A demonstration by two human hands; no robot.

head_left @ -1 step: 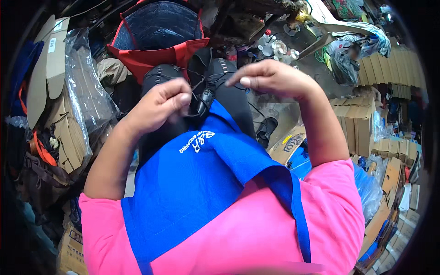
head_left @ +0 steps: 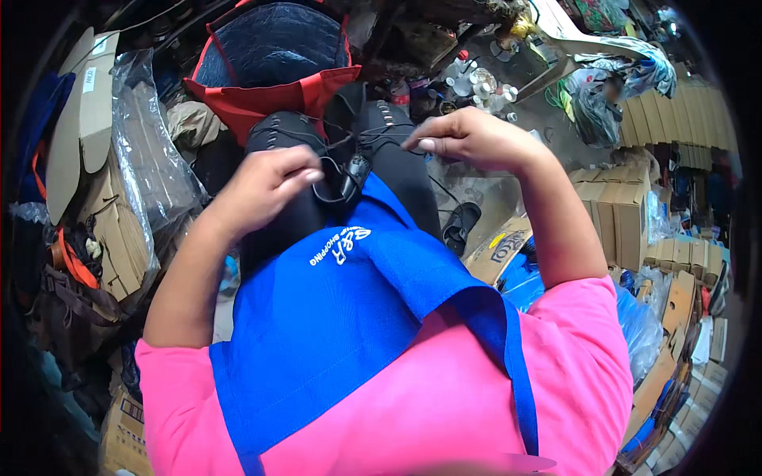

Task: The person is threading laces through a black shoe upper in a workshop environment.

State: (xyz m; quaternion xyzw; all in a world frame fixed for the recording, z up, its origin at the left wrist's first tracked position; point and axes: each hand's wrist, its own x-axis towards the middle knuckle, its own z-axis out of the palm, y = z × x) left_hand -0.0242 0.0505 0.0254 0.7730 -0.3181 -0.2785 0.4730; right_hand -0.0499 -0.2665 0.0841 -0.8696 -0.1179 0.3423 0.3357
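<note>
Between my thighs sits a small black object (head_left: 355,176), perhaps part of a shoe; its kind is hard to make out. Thin black cord (head_left: 381,140) runs from around it across my knees. My left hand (head_left: 274,186) is closed beside it, over my left thigh, with thumb against curled fingers; what it grips is hidden. Over my right knee, my right hand (head_left: 468,139) is closed in a pinch, and the cord reaches its fingertips. A blue apron (head_left: 341,333) covers my lap.
An open red bag (head_left: 270,95) with a silvery lining stands beyond my knees. Small bottles (head_left: 480,83) cluster at the far right. Flattened cardboard (head_left: 119,230) and clear plastic (head_left: 151,143) lean at left. Cardboard stacks (head_left: 615,214) and a dark sandal (head_left: 460,226) lie at right.
My left hand has shifted a little left and down, away from the black object. My right hand has moved slightly to the right, still pinched.
</note>
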